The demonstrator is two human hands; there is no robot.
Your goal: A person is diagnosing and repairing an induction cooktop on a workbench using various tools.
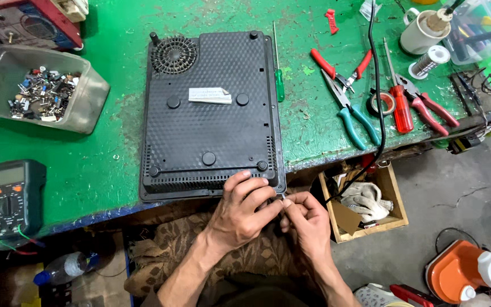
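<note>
Appliance: we see a black flat appliance (pixel 211 113) lying underside up at the centre of the frame on the green bench (pixel 98 159), long axis running from the top of the frame down to its lower edge.
Bearing: it lies directly above both hands in the frame; its lower right corner meets them.
Left hand (pixel 244 209): nearer; fingers curled over the lower edge, pressing it, with nothing enclosed.
Right hand (pixel 308 219): fingertips pinched on something small at that corner; we cannot tell what.
Green screwdriver (pixel 278 79): just beside the right edge, parallel to it.
Pliers (pixel 345 96): right of centre, with red cutters (pixel 427 105) beyond.
Clear tub (pixel 41 91): upper left; holds loose small electronic parts.
Wooden box (pixel 396 199): lower right, below the bench; holds a crumpled cloth and cardboard.
White mug (pixel 421 34): upper right; holds a round object.
Multimeter (pixel 15 196): lower left.
</note>
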